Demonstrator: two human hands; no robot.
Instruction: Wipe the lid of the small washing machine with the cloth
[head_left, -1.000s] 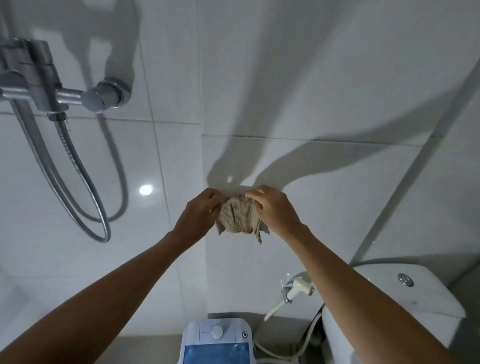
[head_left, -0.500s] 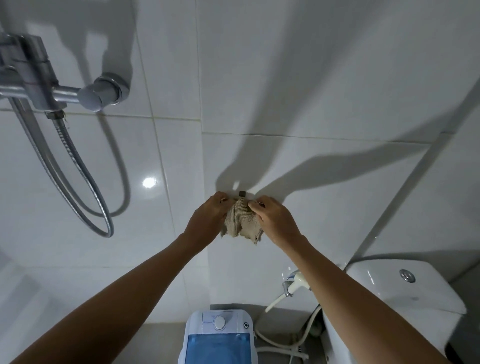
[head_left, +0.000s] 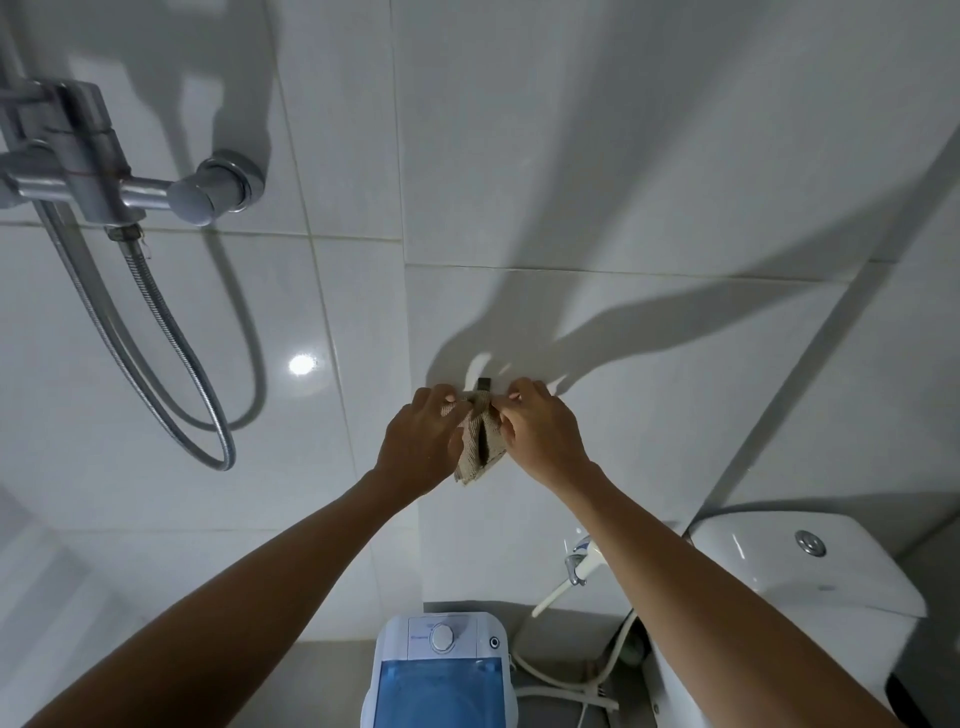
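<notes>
1. Centre of the frame: the left hand (head_left: 423, 441) and the right hand (head_left: 540, 434) are raised to the white tiled wall (head_left: 623, 156), and each pinches the top edge of a small beige ribbed cloth (head_left: 480, 441) with curled fingers.
2. The cloth hangs bunched between the two hands, just below a small dark wall hook (head_left: 483, 383).
3. Bottom centre: the small white washing machine (head_left: 441, 675) with its translucent blue lid (head_left: 439, 696), well below the cloth.
4. Upper left: a chrome shower mixer (head_left: 104, 171) with a looped metal hose (head_left: 171, 338).
5. Lower right: a white toilet cistern (head_left: 810, 571).
</notes>
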